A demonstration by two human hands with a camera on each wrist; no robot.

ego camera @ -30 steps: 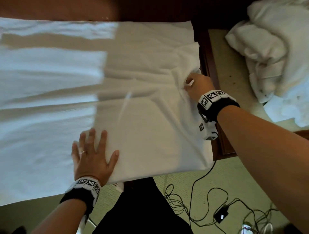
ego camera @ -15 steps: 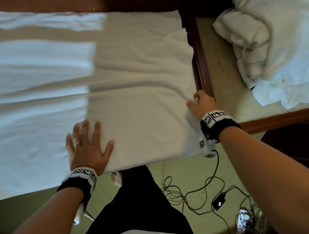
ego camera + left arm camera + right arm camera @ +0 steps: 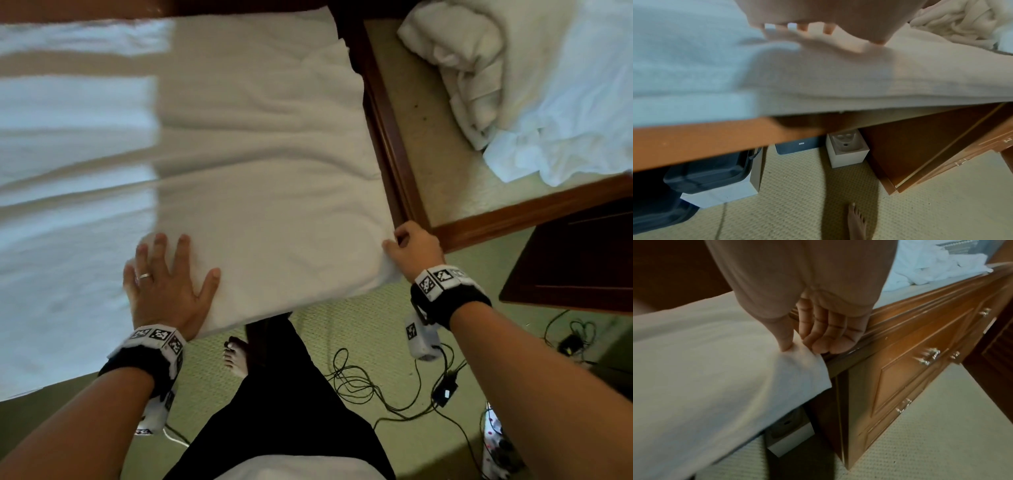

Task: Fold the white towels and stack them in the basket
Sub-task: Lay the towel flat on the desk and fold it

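A: What is changing?

B: The right hand (image 3: 412,248) has been sliding down the towel (image 3: 267,212) edge to the near corner; its grip is pinching that corner. The left hand (image 3: 164,291) is still pressing flat, fingers spread, on the towel lying on the tabletop (image 3: 694,142). Smoothing looks nearly finished.

A: And the basket?

B: Not showing anywhere. More towels (image 3: 496,68) are waiting, heaped, on the right.

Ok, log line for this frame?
left hand flat on towel | right hand pinching towel corner | unfolded pile waiting
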